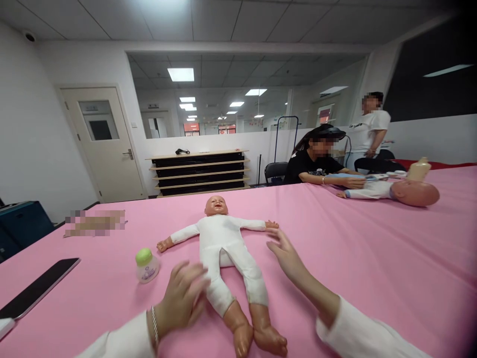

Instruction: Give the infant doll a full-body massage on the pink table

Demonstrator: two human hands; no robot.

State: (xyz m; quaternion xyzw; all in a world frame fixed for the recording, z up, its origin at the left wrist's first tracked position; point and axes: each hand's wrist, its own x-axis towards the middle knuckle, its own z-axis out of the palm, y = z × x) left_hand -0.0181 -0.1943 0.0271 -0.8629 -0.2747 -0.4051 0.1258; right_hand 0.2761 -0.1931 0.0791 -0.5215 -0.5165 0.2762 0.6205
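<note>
A baby doll [223,243] in a white bodysuit lies on its back on the pink tablecloth [372,258], head away from me, arms spread. My left hand [182,296] hovers with fingers apart beside the doll's right leg, blurred by motion, holding nothing. My right hand [285,251] is open, fingers stretched toward the doll's left hand, close to it. A small bottle with a green cap [146,265] stands left of the doll.
A dark tablet [37,288] lies at the left edge. Across the table at the right a seated person [316,161] handles another doll [395,191] near a bottle [418,170]. Another person [368,129] stands behind. A low shelf [199,171] and door [102,141] line the back wall.
</note>
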